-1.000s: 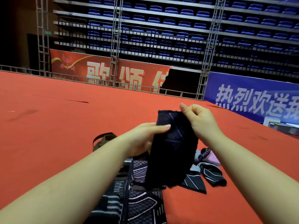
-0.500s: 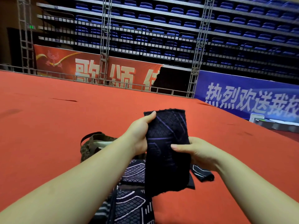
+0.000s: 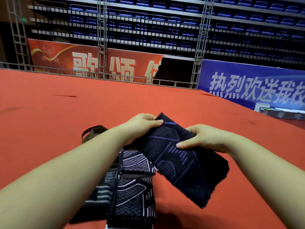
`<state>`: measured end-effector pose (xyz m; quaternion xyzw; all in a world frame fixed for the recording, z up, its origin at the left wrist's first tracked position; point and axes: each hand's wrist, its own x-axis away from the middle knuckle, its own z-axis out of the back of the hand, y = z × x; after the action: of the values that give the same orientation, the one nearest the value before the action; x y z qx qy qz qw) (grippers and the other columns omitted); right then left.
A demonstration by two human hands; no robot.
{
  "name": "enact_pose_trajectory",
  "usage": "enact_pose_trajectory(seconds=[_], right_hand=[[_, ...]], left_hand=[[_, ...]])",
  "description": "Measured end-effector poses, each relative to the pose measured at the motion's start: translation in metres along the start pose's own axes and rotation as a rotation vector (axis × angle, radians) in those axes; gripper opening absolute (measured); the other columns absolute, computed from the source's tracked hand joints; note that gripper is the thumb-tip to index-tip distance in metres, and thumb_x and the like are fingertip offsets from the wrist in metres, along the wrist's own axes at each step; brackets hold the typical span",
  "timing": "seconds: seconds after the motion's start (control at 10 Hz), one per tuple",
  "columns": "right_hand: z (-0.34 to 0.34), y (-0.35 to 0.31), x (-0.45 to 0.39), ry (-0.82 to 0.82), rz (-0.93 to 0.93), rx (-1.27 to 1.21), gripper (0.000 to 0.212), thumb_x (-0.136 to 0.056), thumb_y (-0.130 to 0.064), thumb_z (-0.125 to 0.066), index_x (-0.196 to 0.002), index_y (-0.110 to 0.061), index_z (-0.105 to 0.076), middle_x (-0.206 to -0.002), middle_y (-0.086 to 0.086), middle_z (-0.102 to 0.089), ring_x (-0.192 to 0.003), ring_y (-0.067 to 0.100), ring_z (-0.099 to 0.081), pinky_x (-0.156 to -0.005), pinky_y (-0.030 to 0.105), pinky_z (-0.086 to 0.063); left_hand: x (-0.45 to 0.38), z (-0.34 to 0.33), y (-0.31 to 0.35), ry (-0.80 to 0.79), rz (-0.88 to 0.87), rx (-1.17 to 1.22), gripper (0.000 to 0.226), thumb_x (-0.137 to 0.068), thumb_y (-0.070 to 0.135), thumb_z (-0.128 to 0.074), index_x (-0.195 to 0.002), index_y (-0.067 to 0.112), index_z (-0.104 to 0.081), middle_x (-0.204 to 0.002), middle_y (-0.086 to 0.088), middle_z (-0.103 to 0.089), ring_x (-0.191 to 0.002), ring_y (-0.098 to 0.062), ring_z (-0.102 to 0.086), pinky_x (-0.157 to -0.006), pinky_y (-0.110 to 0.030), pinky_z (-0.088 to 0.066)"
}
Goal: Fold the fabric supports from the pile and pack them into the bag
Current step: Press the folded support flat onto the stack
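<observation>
above the red surface, the left hand and right hand each grip a dark fabric support. patterned supports lie below, beside what may be the bag.

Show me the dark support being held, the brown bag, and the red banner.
dark support (image 3: 181,164): head view, middle of its patterned face.
brown bag (image 3: 92,133): head view, strap and upper edge beside the left forearm.
red banner (image 3: 62,58): head view, left part.

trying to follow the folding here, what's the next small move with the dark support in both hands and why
Probably carry the dark support left toward the brown bag and tuck it in. It looks doubled over already, the left hand pinching its far corner and the right hand gripping the right edge, and the bag lies just behind the left wrist, beyond the folded supports on the red carpet.
</observation>
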<state>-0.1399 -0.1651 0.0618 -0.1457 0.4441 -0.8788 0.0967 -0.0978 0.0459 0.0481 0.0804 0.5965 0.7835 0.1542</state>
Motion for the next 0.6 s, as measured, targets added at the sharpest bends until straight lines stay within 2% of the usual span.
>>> enact_pose_trajectory(seconds=[0.1,0.2,0.3,0.4,0.5,0.6], right_hand=[[0.004,0.028,0.009,-0.088,-0.161,0.100,0.046,-0.061,-0.028,-0.086,-0.100,-0.011,-0.070,-0.101,0.007,-0.073,-0.096,0.024,-0.069,-0.093,0.040,-0.051],[0.013,0.066,0.021,-0.073,-0.259,0.062,0.028,-0.073,-0.014,-0.078,-0.098,-0.006,-0.069,-0.095,0.008,-0.074,-0.084,0.019,-0.069,-0.083,0.033,-0.055],[0.023,0.101,0.032,0.000,-0.312,-0.125,0.028,-0.069,-0.018,-0.074,-0.095,-0.007,-0.068,-0.088,0.008,-0.072,-0.074,0.017,-0.066,-0.072,0.030,-0.053],[0.023,0.136,0.036,0.204,-0.386,-0.274,0.008,-0.082,-0.017,-0.069,-0.086,-0.011,-0.065,-0.073,0.001,-0.069,-0.063,0.011,-0.064,-0.062,0.025,-0.052],[0.013,0.172,0.033,0.362,-0.460,-0.296,0.024,-0.083,-0.016,-0.070,-0.102,-0.003,-0.066,-0.080,0.007,-0.068,-0.069,0.017,-0.060,-0.065,0.026,-0.049],[-0.007,0.201,0.033,0.493,-0.519,-0.233,0.021,-0.084,-0.011,-0.069,-0.102,-0.002,-0.063,-0.076,0.009,-0.061,-0.064,0.018,-0.053,-0.057,0.025,-0.040]], left_hand=[[-0.004,-0.015,-0.007,0.120,-0.092,-0.209,0.024,-0.095,0.027,-0.054,-0.074,0.019,-0.053,-0.067,0.003,-0.056,-0.061,-0.013,-0.051,-0.055,-0.024,-0.040],[-0.008,-0.027,-0.018,0.214,-0.115,-0.455,0.024,-0.097,0.030,-0.050,-0.077,0.016,-0.049,-0.076,0.000,-0.055,-0.076,-0.019,-0.050,-0.061,-0.029,-0.033],[-0.009,-0.045,-0.032,0.219,-0.059,-0.719,0.021,-0.098,0.032,-0.045,-0.090,0.013,-0.048,-0.103,-0.014,-0.061,-0.098,-0.029,-0.054,-0.072,-0.031,-0.033],[-0.011,-0.079,-0.053,0.148,0.021,-0.859,0.027,-0.099,0.027,-0.045,-0.113,0.005,-0.049,-0.124,-0.020,-0.056,-0.115,-0.035,-0.052,-0.084,-0.034,-0.039],[-0.003,-0.122,-0.086,0.134,0.164,-0.865,0.033,-0.098,0.016,-0.043,-0.127,0.001,-0.043,-0.129,-0.019,-0.054,-0.118,-0.035,-0.052,-0.091,-0.036,-0.041],[0.001,-0.154,-0.112,0.082,0.242,-0.900,0.036,-0.096,0.006,-0.038,-0.130,-0.001,-0.032,-0.130,-0.022,-0.053,-0.120,-0.035,-0.052,-0.094,-0.039,-0.040]])
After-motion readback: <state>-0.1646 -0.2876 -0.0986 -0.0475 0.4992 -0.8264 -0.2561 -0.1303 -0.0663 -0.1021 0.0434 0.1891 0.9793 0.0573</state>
